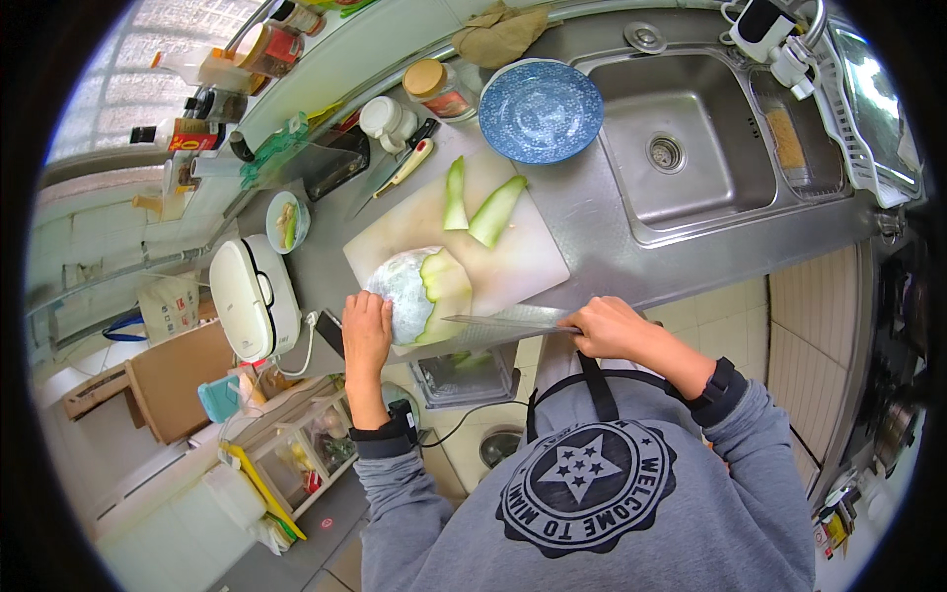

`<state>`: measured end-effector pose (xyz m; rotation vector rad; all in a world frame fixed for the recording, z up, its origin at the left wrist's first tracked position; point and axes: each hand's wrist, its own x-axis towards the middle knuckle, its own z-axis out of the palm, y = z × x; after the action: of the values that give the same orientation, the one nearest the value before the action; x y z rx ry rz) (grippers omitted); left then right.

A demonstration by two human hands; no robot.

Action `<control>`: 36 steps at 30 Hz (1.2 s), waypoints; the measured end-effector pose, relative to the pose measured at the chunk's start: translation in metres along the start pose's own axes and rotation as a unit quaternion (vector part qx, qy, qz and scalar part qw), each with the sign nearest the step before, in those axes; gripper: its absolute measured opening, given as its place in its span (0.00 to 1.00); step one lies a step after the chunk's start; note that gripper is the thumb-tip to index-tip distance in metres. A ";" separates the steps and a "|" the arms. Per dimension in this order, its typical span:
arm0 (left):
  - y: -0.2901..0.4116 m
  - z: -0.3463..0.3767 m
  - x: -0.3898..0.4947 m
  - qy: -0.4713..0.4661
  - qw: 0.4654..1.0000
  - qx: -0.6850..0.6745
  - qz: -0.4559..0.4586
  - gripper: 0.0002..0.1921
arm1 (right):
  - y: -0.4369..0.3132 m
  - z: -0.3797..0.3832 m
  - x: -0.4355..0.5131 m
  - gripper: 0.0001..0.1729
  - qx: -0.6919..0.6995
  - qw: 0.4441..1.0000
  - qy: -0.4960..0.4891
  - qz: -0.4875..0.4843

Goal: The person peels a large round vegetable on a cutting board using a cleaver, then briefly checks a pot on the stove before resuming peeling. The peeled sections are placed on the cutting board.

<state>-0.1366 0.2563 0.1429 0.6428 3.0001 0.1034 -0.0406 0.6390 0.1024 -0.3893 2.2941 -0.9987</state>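
Observation:
A partly peeled winter melon piece (407,292) sits at the near left corner of a white cutting board (510,259). Its left side keeps a pale, powdery rind, while the right side shows light green flesh. My left hand (368,322) grips the melon from the left. In my right hand (603,325) is the handle of a kitchen knife (510,323). Its blade points left, with the tip close to the melon's peeled side; whether they touch, I cannot tell. Two strips of green rind (456,196) (497,211) lie farther back on the board.
A blue patterned bowl (541,111) stands behind the board, left of a steel sink (677,140). Two more knives (403,170) lie at the back left. A small bowl (287,222) and white appliance (251,300) stand left. Below the counter edge is a clear container (462,377).

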 end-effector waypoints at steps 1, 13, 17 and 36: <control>-0.001 0.000 -0.003 0.011 1.000 0.011 -0.007 0.09 | -0.003 -0.002 0.003 0.16 -0.001 1.000 0.002 -0.012; 0.017 0.019 -0.026 0.143 0.977 -0.039 -0.154 0.16 | -0.038 -0.042 -0.011 0.14 0.038 0.999 0.034 -0.017; 0.020 0.024 -0.032 0.157 0.974 -0.060 -0.150 0.20 | -0.047 -0.031 0.003 0.17 0.013 0.992 0.106 -0.061; 0.019 0.030 -0.027 0.154 0.969 -0.101 -0.167 0.31 | -0.106 0.043 0.074 0.44 -0.085 0.993 0.080 0.001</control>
<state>-0.1020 0.2641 0.1160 0.1034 3.2764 0.5237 -0.0684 0.5082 0.1274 -0.3888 2.5337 -0.8632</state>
